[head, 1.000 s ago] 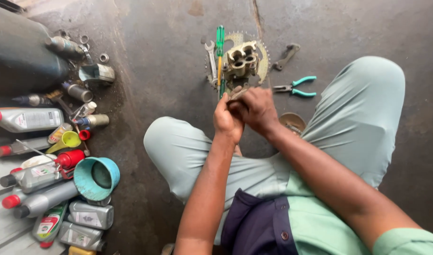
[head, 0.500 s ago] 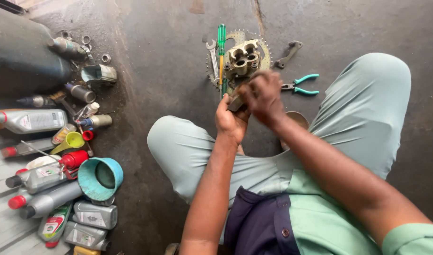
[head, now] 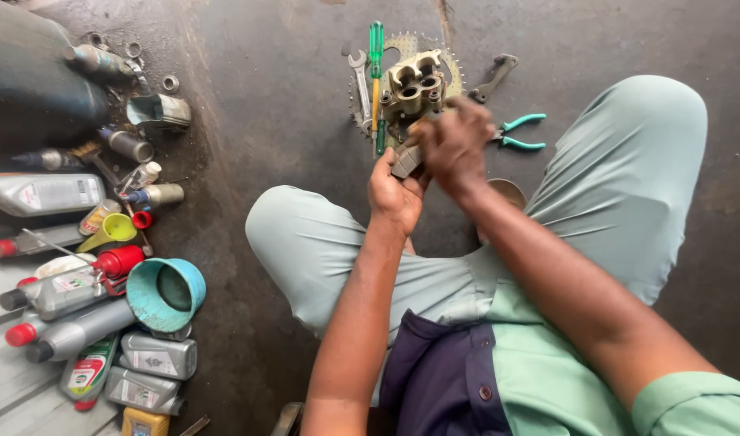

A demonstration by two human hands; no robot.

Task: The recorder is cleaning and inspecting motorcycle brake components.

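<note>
Nearest, at the lower left, grey oil bottles lie in a heap on the floor, some with red caps. Beside them a teal funnel lies with its wide mouth turned up, and only its dark inside shows. A smaller yellow funnel lies a little farther away, near a grey bottle lying on its side. What the bottles hold cannot be seen.

Between the knees, the left hand is closed on the lower end of a small metal part, fingers wrapped and wrist bent up. The right hand comes over it from above, fingers curled and pressed on the same part. The part is grey and mostly hidden by both hands, so its shape is unclear.

Just behind the hands, a tan metal block with round holes rests on a sprocket. A green screwdriver and a wrench lie at its left, green pliers at its right.
</note>
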